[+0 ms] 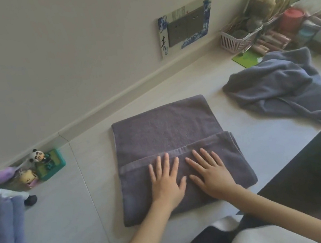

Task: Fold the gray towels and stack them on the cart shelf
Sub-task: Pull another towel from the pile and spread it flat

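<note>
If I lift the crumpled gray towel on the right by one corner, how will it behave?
The crumpled towel lies in soft folds, so it will probably hang limp and unfold. It looks like thick terry, so likely not slippery. Part of it reaches the counter edge, so a pull may drag it off.

1. Gray towel [163, 129]: dark gray terry cloth, lying flat on the pale countertop near the wall. Its near portion is folded over the middle, forming a double layer with a straight hemmed edge running across the width. The far portion remains a single flat layer.
2. Second gray towel [279, 89]: lighter blue-gray, unfolded, lying in a crumpled heap on the same countertop, to the right of the first and apart from it.
</note>
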